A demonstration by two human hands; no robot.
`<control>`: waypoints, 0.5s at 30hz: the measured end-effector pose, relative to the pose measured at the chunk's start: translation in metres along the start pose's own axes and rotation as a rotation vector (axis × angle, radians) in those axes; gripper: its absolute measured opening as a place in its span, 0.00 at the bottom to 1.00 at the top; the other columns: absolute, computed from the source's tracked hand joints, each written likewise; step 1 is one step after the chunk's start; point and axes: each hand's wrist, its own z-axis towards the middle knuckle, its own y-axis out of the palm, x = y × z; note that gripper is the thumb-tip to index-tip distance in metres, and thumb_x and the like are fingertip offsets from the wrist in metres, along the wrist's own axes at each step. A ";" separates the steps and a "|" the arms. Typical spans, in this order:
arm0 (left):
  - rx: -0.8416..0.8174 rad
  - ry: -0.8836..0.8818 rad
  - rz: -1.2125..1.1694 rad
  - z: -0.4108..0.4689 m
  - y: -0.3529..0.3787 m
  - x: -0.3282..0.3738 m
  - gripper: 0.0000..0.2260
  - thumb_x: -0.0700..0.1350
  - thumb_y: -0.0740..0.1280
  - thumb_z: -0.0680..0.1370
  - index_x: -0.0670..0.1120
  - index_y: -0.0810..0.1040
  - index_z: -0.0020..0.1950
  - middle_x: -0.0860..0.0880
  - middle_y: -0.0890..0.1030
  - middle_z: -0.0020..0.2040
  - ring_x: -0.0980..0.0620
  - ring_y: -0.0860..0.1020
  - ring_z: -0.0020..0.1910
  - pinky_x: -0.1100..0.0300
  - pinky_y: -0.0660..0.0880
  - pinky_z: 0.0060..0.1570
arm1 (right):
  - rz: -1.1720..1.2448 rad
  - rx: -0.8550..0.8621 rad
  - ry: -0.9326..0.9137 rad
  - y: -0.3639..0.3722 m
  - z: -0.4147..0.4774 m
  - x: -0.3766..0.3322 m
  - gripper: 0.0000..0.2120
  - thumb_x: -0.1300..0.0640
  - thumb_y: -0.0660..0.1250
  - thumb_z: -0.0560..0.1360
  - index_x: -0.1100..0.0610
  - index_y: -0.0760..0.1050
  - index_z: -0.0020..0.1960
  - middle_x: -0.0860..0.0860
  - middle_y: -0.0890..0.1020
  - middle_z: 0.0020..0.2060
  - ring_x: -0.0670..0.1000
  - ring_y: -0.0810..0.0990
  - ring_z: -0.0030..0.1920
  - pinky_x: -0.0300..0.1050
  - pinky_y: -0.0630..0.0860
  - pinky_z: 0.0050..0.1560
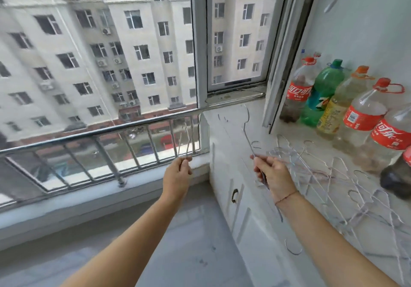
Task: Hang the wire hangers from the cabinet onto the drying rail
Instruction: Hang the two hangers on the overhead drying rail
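Observation:
A shiny metal rail (106, 129) runs across the window above a row of bars. My left hand (178, 173) pinches the bottom of a thin wire hanger (185, 141) that reaches up towards the rail near its right end. My right hand (270, 174) grips another wire hanger (245, 128), held upright with its hook up by the window sill. A tangled pile of several wire hangers (333, 180) lies on the white cabinet top (300, 137) to the right of my right hand.
Several large plastic drink bottles (355, 113) stand along the wall on the cabinet top. The white cabinet front with a dark ring handle (234, 195) faces the grey balcony floor (178, 242). An open window sash (282, 64) leans over the cabinet's far end.

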 end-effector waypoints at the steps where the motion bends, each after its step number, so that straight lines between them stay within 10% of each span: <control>1: 0.024 -0.001 0.005 -0.003 -0.018 -0.004 0.10 0.42 0.57 0.81 0.47 0.78 0.52 0.51 0.74 0.33 0.55 0.71 0.33 0.62 0.67 0.35 | -0.001 -0.039 0.000 0.016 -0.004 0.001 0.05 0.64 0.63 0.76 0.61 0.78 0.49 0.53 0.75 0.31 0.42 0.69 0.25 0.32 0.67 0.25; 15: 0.494 -0.095 -0.100 -0.123 -0.330 -0.081 0.07 0.43 0.57 0.81 0.45 0.74 0.49 0.50 0.76 0.35 0.59 0.71 0.30 0.60 0.68 0.38 | 0.036 -0.561 0.133 0.304 -0.152 0.046 0.06 0.68 0.62 0.76 0.62 0.77 0.45 0.48 0.76 0.23 0.43 0.69 0.22 0.31 0.65 0.22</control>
